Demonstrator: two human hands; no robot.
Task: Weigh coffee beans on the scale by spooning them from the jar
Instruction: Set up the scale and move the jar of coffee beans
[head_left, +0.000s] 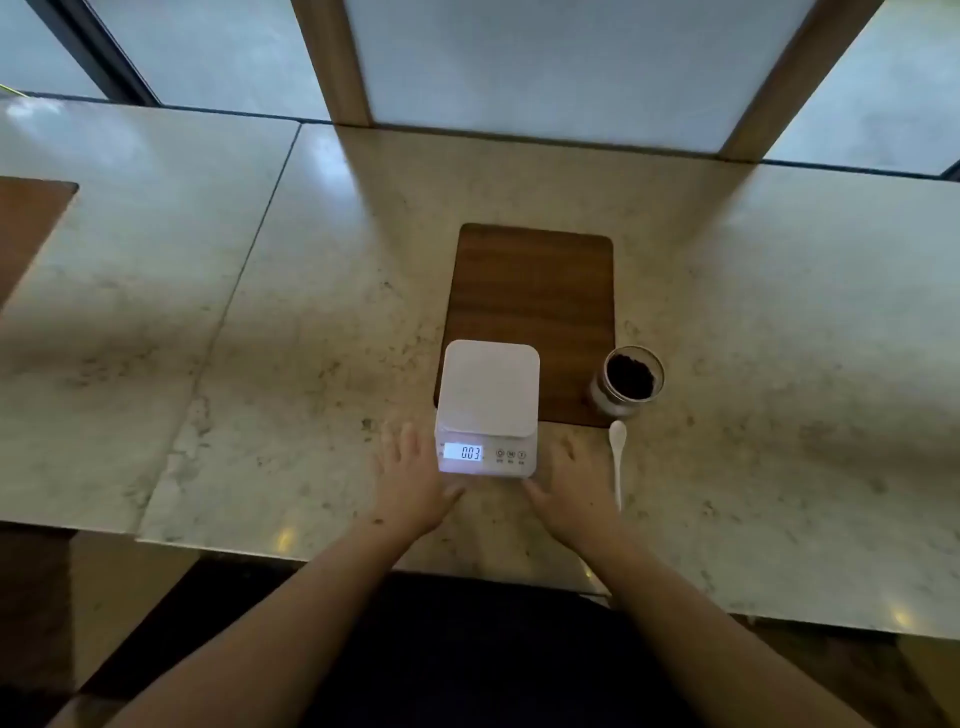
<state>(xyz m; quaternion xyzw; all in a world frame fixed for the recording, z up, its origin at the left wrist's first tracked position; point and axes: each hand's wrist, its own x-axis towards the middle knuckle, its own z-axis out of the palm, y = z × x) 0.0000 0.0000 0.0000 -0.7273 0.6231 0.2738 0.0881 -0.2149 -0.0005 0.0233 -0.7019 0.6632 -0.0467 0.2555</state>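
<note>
A white digital scale (488, 400) stands on the marble counter, its back half over a wooden board. Its lit display reads 003 and its platform is bare. My left hand (415, 475) lies flat against the scale's left side with the thumb near its front corner. On the scale's right side my right hand (571, 486) rests the same way, fingers spread. An open glass jar (628, 382) of dark coffee beans stands to the right of the scale at the board's corner. A white spoon (617, 457) lies on the counter just right of my right hand.
The dark wooden board (535, 291) lies behind the scale. The marble counter (260, 338) runs wide to both sides, with frosted windows and wooden posts behind. Another brown board (26, 228) shows at the far left edge.
</note>
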